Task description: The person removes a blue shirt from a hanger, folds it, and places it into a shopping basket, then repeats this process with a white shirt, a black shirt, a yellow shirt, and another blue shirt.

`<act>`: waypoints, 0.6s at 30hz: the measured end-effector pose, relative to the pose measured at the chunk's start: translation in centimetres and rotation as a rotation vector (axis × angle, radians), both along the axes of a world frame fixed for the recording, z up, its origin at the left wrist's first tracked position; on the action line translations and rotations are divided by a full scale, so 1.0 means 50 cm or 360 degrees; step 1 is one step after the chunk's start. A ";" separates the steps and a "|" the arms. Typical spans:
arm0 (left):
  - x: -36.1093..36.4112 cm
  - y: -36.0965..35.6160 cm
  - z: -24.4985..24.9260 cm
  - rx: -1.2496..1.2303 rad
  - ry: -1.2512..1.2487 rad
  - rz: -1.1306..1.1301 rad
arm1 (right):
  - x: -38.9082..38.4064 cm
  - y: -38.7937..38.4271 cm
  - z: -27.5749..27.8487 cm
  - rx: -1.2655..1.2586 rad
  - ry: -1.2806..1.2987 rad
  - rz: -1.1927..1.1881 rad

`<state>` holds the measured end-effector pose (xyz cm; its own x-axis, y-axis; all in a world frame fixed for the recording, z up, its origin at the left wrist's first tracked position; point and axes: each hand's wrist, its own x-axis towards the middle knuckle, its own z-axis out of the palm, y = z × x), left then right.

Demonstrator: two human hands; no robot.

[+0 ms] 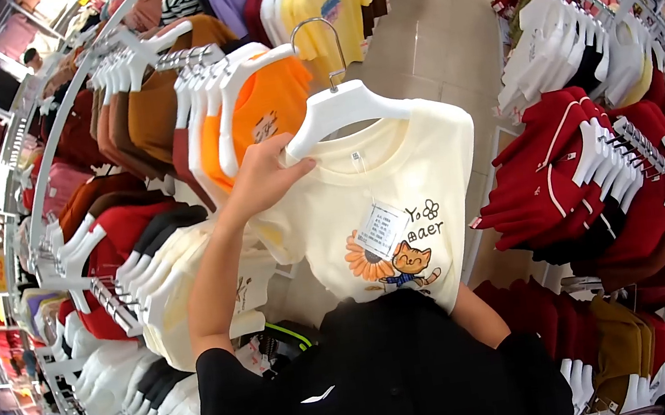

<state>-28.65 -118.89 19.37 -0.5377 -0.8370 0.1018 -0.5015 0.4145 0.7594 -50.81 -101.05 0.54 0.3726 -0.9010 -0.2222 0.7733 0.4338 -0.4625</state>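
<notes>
Several cream shirts (pixel 180 290) hang at the left, near the left forearm (pixel 220 281), with brown shirts (pixel 154 117) and orange shirts (pixel 264 99) further off; that side seems to give the elbow little room. Next comes the left hand (pixel 269 170), clamped on the near shoulder of the white hanger (pixel 349 106), its thumb by the shirt's neckline. A firm pinch there should stop the hanger tipping, while a light thumb would spare the collar. The hook (pixel 312 20) points up, on no rail. In the middle, the shirt (pixel 428 165) faces the wearer, its tag (pixel 382 229) lying over part of the print (pixel 410 258); lifting the tag aside would show the print whole. The right forearm (pixel 481 318) reaches up behind the shirt's lower edge; the right hand is hidden, so I cannot tell its grip. Beyond, floor (pixel 446 16) runs between the racks, likely the easiest way to turn, up to the red jackets (pixel 531 181), whose jutting sleeves could catch the shirt.
</notes>
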 end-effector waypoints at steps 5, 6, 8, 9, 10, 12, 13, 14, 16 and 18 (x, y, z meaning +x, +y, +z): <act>-0.079 -0.034 0.020 -0.0047 -0.0002 -0.0034 | -0.063 -0.022 0.005 0.0067 -0.0181 -0.0131; -0.095 -0.034 0.029 -0.0065 0.0019 -0.0030 | -0.077 -0.027 0.008 0.0078 -0.0215 -0.0157; -0.121 -0.029 0.052 -0.0092 -0.0057 -0.0035 | -0.106 -0.043 0.014 0.0112 -0.0310 -0.0243; -0.133 -0.024 0.062 -0.0105 -0.0093 -0.0038 | -0.120 -0.049 0.018 0.0123 -0.0357 -0.0282; -0.145 -0.019 0.071 -0.0129 -0.0102 -0.0018 | -0.136 -0.058 0.023 0.0143 -0.0411 -0.0334; -0.167 -0.008 0.081 -0.0168 -0.0121 0.0023 | -0.177 -0.077 0.036 0.0193 -0.0508 -0.0475; -0.178 -0.007 0.076 -0.0227 -0.0073 0.0005 | -0.202 -0.086 0.042 0.0224 -0.0521 -0.0595; -0.189 -0.006 0.070 -0.0286 -0.0027 -0.0013 | -0.231 -0.090 0.040 0.0257 -0.0507 -0.0744; -0.211 0.000 0.060 -0.0344 0.0009 -0.0001 | -0.297 -0.090 0.006 0.0326 -0.0302 -0.1116; -0.236 0.001 0.055 -0.0371 0.0004 0.0061 | -0.358 -0.071 -0.056 0.0447 0.0234 -0.1610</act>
<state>-40.47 -118.86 22.12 -0.5056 -0.8104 0.2961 -0.5183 0.5596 0.6466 -68.70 -104.61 -2.25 -0.5697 -0.6860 -0.4526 0.7788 -0.2745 -0.5640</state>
